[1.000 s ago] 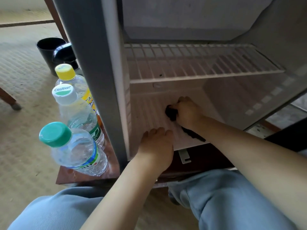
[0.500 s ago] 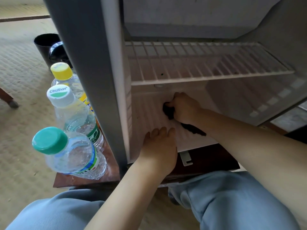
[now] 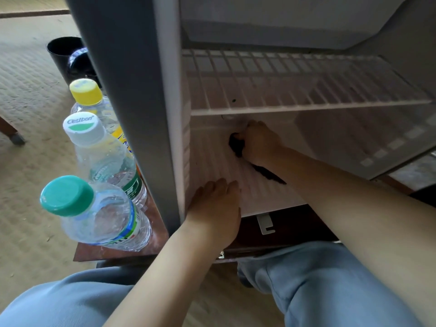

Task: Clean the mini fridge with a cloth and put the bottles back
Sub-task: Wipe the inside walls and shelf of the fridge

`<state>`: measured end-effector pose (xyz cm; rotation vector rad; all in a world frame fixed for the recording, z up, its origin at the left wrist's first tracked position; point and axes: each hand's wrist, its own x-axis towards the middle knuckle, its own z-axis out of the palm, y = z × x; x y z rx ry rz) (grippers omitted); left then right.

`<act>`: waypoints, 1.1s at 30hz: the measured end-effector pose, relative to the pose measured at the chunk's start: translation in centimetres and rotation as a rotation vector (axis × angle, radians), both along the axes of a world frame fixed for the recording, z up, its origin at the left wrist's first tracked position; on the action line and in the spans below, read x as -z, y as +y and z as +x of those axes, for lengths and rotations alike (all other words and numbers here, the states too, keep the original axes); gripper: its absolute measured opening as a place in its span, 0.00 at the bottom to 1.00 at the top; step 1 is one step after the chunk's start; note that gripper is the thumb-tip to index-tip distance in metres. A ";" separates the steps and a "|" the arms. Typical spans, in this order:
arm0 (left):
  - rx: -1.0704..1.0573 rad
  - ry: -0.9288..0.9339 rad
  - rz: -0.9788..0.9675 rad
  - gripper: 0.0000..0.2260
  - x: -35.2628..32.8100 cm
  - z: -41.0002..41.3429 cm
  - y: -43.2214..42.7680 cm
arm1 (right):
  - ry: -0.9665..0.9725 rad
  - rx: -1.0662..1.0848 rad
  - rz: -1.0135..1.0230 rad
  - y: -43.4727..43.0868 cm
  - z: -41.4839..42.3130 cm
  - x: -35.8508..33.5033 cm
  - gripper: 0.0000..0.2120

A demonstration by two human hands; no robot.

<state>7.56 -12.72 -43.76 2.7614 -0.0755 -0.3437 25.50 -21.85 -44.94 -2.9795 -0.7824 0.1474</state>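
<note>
Right hand (image 3: pixel 259 143), clutching the cloth (image 3: pixel 236 145), has slid deeper into the fridge (image 3: pixel 127 90); left hand (image 3: pixel 217 208) flat; water bottles (image 3: pixel 103 161) outside.

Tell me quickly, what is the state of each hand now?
Left hand: open, fingers flat on the mini fridge floor.
Right hand: closed, gripping the black cloth.

Glossy clear plastic bottles (image 3: pixel 103 161), white ribbed plastic fridge floor (image 3: pixel 212 156), dark cloth (image 3: pixel 237 145), woven matting (image 3: pixel 28 95)

Mini fridge (image 3: pixel 132 90) open; black cloth (image 3: pixel 236 144) bunched on its floor; three capped bottles (image 3: pixel 103 156) beside it.
</note>
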 end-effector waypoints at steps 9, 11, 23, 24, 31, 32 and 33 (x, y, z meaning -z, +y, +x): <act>0.006 0.006 -0.046 0.18 -1.1 0.7 -0.2 | 0.038 -0.026 0.041 -2.1 -4.3 -0.5 0.14; 0.007 0.003 -0.052 0.18 -1.3 0.7 -0.5 | 0.081 -0.068 0.035 -4.2 -7.1 -0.6 0.16; -0.007 -0.013 -0.010 0.21 -0.3 -1.2 0.3 | -0.026 0.037 0.106 -2.5 -4.9 1.4 0.16; -0.006 -0.009 -0.012 0.21 -0.2 -1.1 0.3 | -0.027 0.057 0.107 -1.6 -3.5 1.5 0.16; 0.044 0.020 0.035 0.23 -0.1 -0.4 -0.9 | 0.147 0.172 0.326 1.5 2.1 0.9 0.14; 0.051 0.034 0.041 0.23 0.0 -0.4 -1.1 | 0.140 0.160 0.310 0.9 1.4 1.2 0.15; 0.058 0.048 0.047 0.23 0.0 -0.4 -1.2 | 0.124 0.128 0.308 0.1 0.4 1.4 0.15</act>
